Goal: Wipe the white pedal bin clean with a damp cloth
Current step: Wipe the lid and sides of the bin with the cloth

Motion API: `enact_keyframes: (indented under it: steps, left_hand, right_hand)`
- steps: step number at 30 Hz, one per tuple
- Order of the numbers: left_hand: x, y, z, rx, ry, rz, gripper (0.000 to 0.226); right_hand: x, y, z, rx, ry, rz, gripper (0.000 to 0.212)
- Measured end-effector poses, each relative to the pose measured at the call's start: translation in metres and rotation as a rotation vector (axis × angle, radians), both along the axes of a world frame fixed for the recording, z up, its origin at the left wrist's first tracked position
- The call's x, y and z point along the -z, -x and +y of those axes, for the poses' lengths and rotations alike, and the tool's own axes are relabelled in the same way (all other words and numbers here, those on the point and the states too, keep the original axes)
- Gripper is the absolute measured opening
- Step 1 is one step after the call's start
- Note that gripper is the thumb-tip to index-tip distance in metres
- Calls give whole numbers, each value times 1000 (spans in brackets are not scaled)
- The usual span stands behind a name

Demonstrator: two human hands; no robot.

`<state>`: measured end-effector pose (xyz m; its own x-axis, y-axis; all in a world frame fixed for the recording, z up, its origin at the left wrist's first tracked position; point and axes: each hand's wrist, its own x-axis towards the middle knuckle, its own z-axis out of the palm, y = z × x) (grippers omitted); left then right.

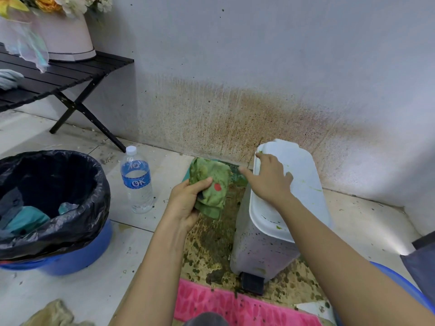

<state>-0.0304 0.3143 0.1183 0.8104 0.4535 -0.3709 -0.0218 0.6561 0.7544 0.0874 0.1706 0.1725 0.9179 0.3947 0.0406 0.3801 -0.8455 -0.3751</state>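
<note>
The white pedal bin (261, 250) stands on a dirty, spotted floor patch near the wall, its black pedal (252, 283) facing me. Its white lid (303, 184) is down and carries green smears. My right hand (268, 178) rests flat on the lid's left side, fingers spread and straight. To the left of the bin, my left hand (188, 203) grips a bunched green cloth (210, 184) with a red spot, held in the air just beside the bin.
A plastic water bottle (136, 180) stands on the tiles left of the cloth. A blue bucket lined with a black bag (51, 208) sits further left. A pink mat (235, 307) lies in front of the bin. A black folding bench (63, 76) stands against the stained wall.
</note>
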Motion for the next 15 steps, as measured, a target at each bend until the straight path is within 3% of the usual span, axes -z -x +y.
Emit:
enact_keyframes:
  steps: [2, 4, 8, 12, 15]
  left_hand:
    - [9, -7, 1, -53, -3, 49, 16]
    - [16, -16, 1, -63, 2, 83, 21]
    - [27, -33, -10, -16, 25, 96, 22]
    - [35, -51, -34, -19, 9, 123, 43]
    - [36, -70, -53, -29, -130, 109, 38]
  right_hand:
    - [13, -7, 3, -18, 268, 24, 91]
    - [22, -13, 1, -21, 339, -4, 99]
    - [22, -28, -21, 46, 270, -8, 97]
    - [15, -46, -73, 122, 135, 29, 95]
    - [7, -60, -117, 248, -3, 80, 90]
